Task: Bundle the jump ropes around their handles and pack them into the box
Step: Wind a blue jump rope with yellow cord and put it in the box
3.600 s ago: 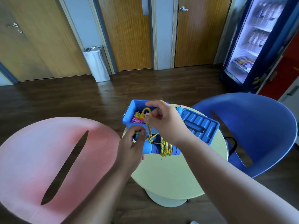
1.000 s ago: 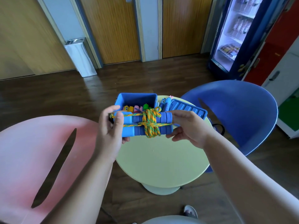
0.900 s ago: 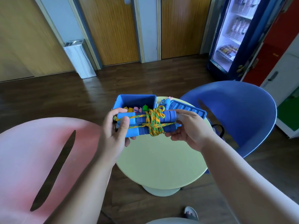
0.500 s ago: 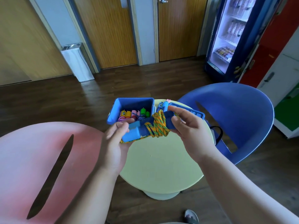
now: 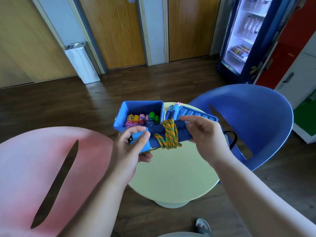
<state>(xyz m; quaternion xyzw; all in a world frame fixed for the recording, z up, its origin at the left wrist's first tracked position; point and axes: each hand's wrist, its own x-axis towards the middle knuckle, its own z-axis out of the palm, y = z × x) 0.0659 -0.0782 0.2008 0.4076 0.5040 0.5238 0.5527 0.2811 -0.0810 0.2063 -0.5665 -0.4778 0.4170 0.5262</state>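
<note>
A blue-handled jump rope bundle point(image 5: 168, 135), wound with orange and green cord, is held above the round pale green table point(image 5: 172, 171). My left hand point(image 5: 131, 147) grips its light blue left end. My right hand point(image 5: 203, 132) holds the right end of the handles, with fingers curled round it. Just behind the bundle stands the open blue box point(image 5: 136, 115), which holds several small bundled ropes with yellow, orange, pink and green handles. The blue box lid point(image 5: 196, 115) lies to the right of the box. Another rope with blue handles point(image 5: 172, 111) lies between box and lid.
A pink chair point(image 5: 42, 168) stands at the left and a blue chair point(image 5: 253, 120) at the right of the table. Wooden doors, a white bin point(image 5: 80, 62) and a lit drinks fridge point(image 5: 246, 35) line the far wall. A sandalled foot point(image 5: 202, 226) shows below.
The bundle has tilted, its right end raised, and moved slightly toward the box. My right hand shifted its grip on the right end; my left hand stays on the light blue end.
</note>
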